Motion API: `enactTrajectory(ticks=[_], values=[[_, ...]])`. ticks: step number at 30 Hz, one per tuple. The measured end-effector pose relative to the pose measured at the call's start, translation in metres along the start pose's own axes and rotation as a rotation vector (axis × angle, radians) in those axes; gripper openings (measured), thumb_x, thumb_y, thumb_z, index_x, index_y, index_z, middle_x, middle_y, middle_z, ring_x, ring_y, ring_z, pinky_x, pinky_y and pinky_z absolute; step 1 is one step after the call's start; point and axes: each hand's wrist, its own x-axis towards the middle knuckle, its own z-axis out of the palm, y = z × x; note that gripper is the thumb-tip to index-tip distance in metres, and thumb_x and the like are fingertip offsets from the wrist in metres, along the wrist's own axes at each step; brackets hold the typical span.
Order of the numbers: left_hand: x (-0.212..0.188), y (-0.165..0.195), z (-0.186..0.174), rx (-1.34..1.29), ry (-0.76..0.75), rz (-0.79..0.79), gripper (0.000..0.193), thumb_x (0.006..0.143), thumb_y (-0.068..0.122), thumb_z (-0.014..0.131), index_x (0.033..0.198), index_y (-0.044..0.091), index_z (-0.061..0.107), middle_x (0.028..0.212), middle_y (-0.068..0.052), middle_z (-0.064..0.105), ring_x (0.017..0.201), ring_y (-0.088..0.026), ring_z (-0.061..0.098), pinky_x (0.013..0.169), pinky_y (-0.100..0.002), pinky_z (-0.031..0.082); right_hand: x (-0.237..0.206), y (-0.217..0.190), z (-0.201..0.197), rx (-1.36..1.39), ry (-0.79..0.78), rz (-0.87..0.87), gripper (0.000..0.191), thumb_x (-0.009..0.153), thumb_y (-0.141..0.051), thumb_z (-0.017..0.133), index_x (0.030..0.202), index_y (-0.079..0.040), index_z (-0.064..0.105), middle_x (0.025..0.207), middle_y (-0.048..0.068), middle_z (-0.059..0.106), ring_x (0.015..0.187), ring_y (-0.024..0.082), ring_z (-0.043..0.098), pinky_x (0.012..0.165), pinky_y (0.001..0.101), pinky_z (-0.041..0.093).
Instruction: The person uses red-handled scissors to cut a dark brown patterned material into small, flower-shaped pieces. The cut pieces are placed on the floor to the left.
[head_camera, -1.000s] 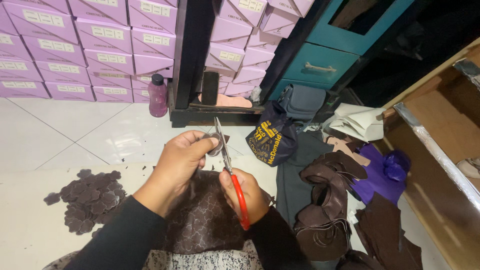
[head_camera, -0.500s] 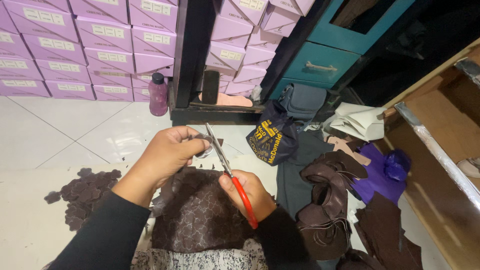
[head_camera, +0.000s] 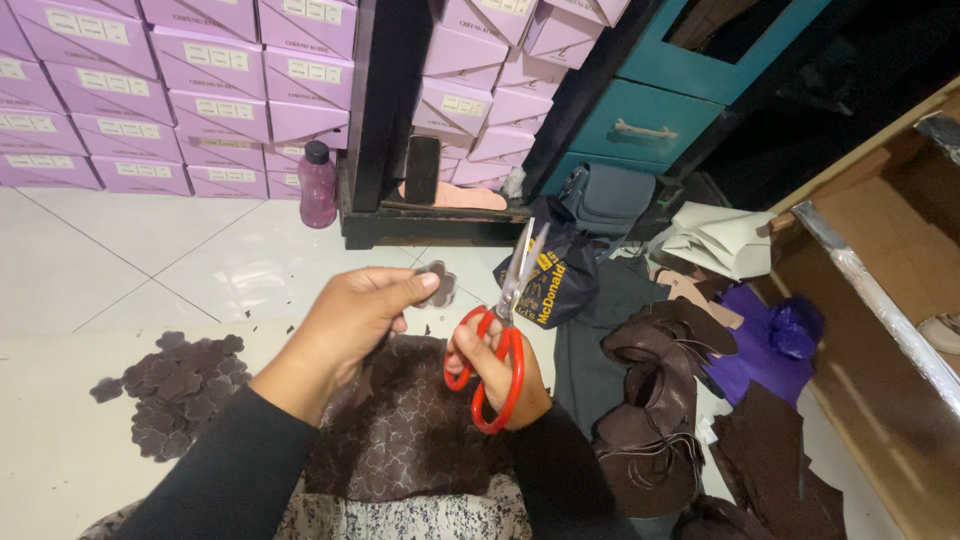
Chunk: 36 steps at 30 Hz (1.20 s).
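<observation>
A small brown flower-shaped cutout (head_camera: 437, 283) is pinched between the thumb and fingers of the left hand (head_camera: 362, 318), raised just above the lap and just left of the scissor blades. Red-handled scissors (head_camera: 497, 340) are gripped by the right hand (head_camera: 503, 375), whose fingers are threaded through the handle loops; the blades are pointed upward and slightly parted. A dark brown patterned sheet (head_camera: 400, 430) is spread over the lap beneath both hands.

On the floor at the left, a loose heap of matching brown cutouts (head_camera: 170, 385) is laid out, well apart from the hands. To the right, a bundle of dark brown leather strips (head_camera: 655, 400) is piled beside more brown pieces and a purple bag (head_camera: 775, 335), whose contents cannot be told.

Stacks of closed lilac boxes (head_camera: 170, 95) are ranged along the wall; nothing of what they hold is shown. A purple bottle (head_camera: 317, 186) with a dark cap is stood on the tiles beside them, its fill hidden. A dark printed bag (head_camera: 555, 285) is slumped near a grey pouch (head_camera: 610, 198), both closed to view. A teal cabinet (head_camera: 660, 110) with 1 drawer shut is seen behind.
</observation>
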Motion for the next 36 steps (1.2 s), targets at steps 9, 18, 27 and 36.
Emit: enactTrajectory(ticks=[9, 18, 27, 36], values=[[0.009, -0.022, 0.02, 0.021, -0.031, -0.016, 0.025, 0.085, 0.019, 0.076, 0.103, 0.001, 0.079, 0.088, -0.001, 0.074, 0.065, -0.007, 0.055, 0.06, -0.022, 0.046, 0.011, 0.015, -0.013, 0.234, 0.139, -0.09, 0.01, 0.097, -0.007, 0.064, 0.099, -0.006, 0.054, 0.089, 0.008, 0.065, 0.081, 0.016, 0.065, 0.075, 0.0311, 0.054], [0.011, -0.029, 0.032, 0.073, -0.055, -0.008, 0.018, 0.086, 0.018, 0.075, 0.096, 0.004, 0.078, 0.081, 0.001, 0.072, 0.064, -0.007, 0.055, 0.059, -0.021, 0.045, 0.005, 0.009, -0.025, 0.019, 0.067, -0.011, 0.019, 0.101, -0.015, 0.066, 0.092, -0.004, 0.053, 0.07, 0.004, 0.055, 0.06, 0.012, 0.055, 0.055, 0.0261, 0.044], [0.013, -0.018, 0.016, -0.054, 0.097, 0.086, 0.016, 0.089, 0.017, 0.075, 0.085, 0.002, 0.072, 0.073, 0.0, 0.066, 0.059, -0.007, 0.052, 0.055, -0.022, 0.042, -0.002, 0.0, -0.01, -0.235, -0.149, 0.176, 0.034, 0.103, -0.04, 0.055, 0.095, -0.007, 0.057, 0.074, -0.003, 0.053, 0.064, 0.006, 0.052, 0.058, 0.0225, 0.045], [0.005, -0.01, 0.015, -0.092, 0.157, 0.097, 0.017, 0.088, 0.018, 0.076, 0.081, 0.003, 0.071, 0.069, 0.001, 0.064, 0.056, -0.006, 0.05, 0.052, -0.021, 0.04, -0.004, 0.003, 0.005, -0.225, -0.15, 0.159, 0.04, 0.104, -0.045, 0.049, 0.096, -0.007, 0.058, 0.076, -0.003, 0.053, 0.065, 0.006, 0.053, 0.058, 0.022, 0.046]])
